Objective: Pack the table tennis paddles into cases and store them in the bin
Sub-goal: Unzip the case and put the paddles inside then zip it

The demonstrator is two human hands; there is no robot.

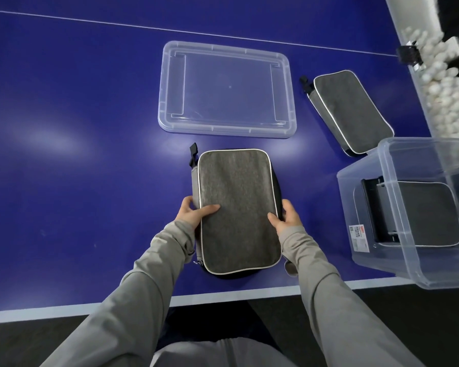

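A grey rectangular paddle case point(236, 197) with white piping lies near the front edge of the blue table. My left hand point(194, 211) grips its left edge, thumb on top. My right hand point(285, 217) grips its right edge the same way. A black shape shows under the case at its far right and near end; what it is I cannot tell. A second grey case point(353, 109) lies at an angle on the table to the right. A third case point(419, 213) lies inside the clear plastic bin point(398, 162) at the right. No bare paddle is in view.
The bin's clear lid point(170, 86) lies flat on the table behind the held case. A tall container of white balls point(451, 96) stands at the far right. The table's white front edge point(223, 295) runs just below my forearms.
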